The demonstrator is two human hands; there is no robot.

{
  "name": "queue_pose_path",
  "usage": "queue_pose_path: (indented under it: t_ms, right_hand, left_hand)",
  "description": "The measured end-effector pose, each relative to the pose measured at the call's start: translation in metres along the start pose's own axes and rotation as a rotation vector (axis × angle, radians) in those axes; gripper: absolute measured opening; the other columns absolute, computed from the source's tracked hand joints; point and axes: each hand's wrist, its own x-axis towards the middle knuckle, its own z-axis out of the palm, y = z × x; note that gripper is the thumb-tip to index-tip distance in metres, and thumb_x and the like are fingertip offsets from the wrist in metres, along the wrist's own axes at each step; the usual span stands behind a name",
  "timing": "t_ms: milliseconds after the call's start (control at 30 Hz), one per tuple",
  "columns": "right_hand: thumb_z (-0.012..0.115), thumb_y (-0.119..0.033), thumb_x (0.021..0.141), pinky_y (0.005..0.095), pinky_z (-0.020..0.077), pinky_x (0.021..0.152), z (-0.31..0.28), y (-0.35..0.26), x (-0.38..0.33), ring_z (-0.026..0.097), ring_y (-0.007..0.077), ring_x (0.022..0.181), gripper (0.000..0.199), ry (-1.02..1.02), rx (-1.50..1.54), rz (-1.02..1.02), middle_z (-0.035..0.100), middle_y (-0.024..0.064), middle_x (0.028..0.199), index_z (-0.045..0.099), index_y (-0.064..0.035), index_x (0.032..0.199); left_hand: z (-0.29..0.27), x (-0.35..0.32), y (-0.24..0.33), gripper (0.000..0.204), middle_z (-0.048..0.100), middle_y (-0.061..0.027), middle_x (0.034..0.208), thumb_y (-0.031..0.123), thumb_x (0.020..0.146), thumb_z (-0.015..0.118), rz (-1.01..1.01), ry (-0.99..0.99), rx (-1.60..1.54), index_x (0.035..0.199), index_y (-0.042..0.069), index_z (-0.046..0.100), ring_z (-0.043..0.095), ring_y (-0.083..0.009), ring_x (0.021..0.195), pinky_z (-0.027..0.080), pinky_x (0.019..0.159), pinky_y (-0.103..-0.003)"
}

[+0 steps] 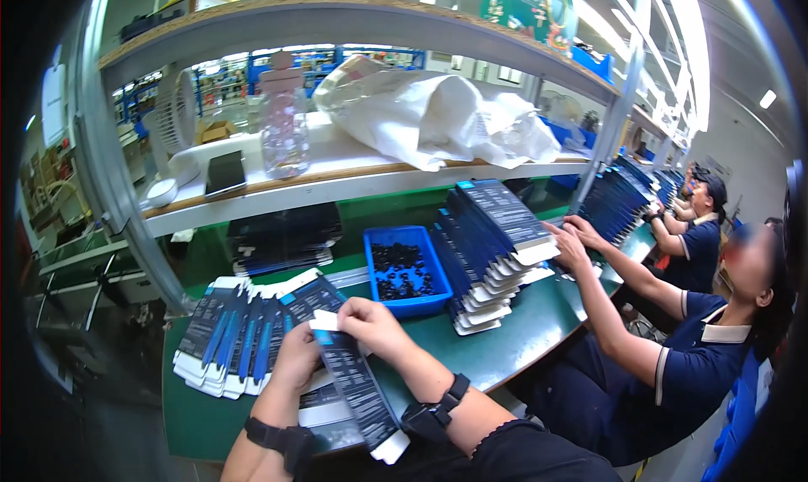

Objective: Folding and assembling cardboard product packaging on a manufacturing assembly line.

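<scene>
Dark printed carton [360,384] over the near edge of the desk [189,419]. Left hand [298,356] grips its upper left side, right hand [369,322] pinches the top. Probably light, stiffish, crease-prone; hold side folds.

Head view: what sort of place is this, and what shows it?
Probably a factory packing workshop: dark-blue cardboard cartons on a green workbench, a blue plastic bin of small black parts, and co-workers in navy shirts.

The held carton [360,383] is black with white print, the tray [414,304] blue, the tabletop [200,425] green.
</scene>
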Motion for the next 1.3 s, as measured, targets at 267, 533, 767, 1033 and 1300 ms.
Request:
queue_pose_path:
  t_ms: [267, 533, 767, 1033, 1300]
  right_hand:
    - [0.057, -0.016, 0.080, 0.0217, 0.0398, 0.059, -0.004, -0.030, -0.010, 0.050, 0.0067, 0.065, 0.012, -0.131, 0.159, 0.171, 0.057, -0.0002, 0.071, 0.057, -0.0044, 0.079]
    - [0.056, -0.012, 0.079, 0.0207, 0.0415, 0.061, -0.002, -0.031, -0.009, 0.051, 0.0062, 0.068, 0.011, -0.191, 0.154, 0.189, 0.058, 0.0005, 0.074, 0.058, -0.0020, 0.079]
    - [0.056, -0.011, 0.079, 0.0205, 0.0402, 0.061, -0.004, -0.023, -0.007, 0.050, 0.0054, 0.068, 0.010, -0.187, 0.124, 0.161, 0.056, -0.0005, 0.072, 0.058, -0.0020, 0.078]
    - [0.059, -0.013, 0.080, 0.0211, 0.0410, 0.063, 0.003, -0.014, -0.001, 0.049, 0.0059, 0.069, 0.011, -0.226, 0.163, 0.145, 0.055, -0.0005, 0.076, 0.057, -0.0023, 0.083]
    - [0.064, -0.027, 0.084, 0.0252, 0.0441, 0.080, 0.012, -0.019, -0.002, 0.054, 0.0112, 0.092, 0.049, -0.147, 0.098, 0.118, 0.058, 0.0082, 0.100, 0.047, 0.0015, 0.120]
  left_hand:
    - [-0.003, -0.002, 0.004, 0.017, 0.063, -0.0062, 0.079, 0.015, 0.092, 0.052, 0.034, -0.239, 0.302, 0.096, 0.000, 0.059, 0.061, -0.0120, 0.066, 0.048, 0.061, -0.024]
    - [-0.007, -0.008, 0.012, 0.018, 0.062, -0.0049, 0.077, 0.015, 0.092, 0.051, 0.040, -0.274, 0.323, 0.093, -0.001, 0.059, 0.060, -0.0113, 0.064, 0.048, 0.061, -0.024]
    - [-0.006, -0.005, 0.009, 0.016, 0.065, -0.0058, 0.087, 0.000, 0.082, 0.056, 0.010, -0.193, 0.372, 0.096, -0.002, 0.063, 0.062, -0.0129, 0.073, 0.051, 0.066, -0.025]
    - [-0.009, -0.002, 0.001, 0.014, 0.064, -0.0083, 0.077, 0.007, 0.084, 0.054, 0.120, -0.054, 0.231, 0.089, -0.003, 0.063, 0.061, -0.0134, 0.063, 0.050, 0.058, -0.024]
    - [-0.003, -0.003, 0.008, 0.023, 0.065, -0.0116, 0.093, 0.006, 0.086, 0.049, 0.126, -0.018, -0.153, 0.103, -0.004, 0.061, 0.065, -0.0184, 0.079, 0.054, 0.069, -0.027]
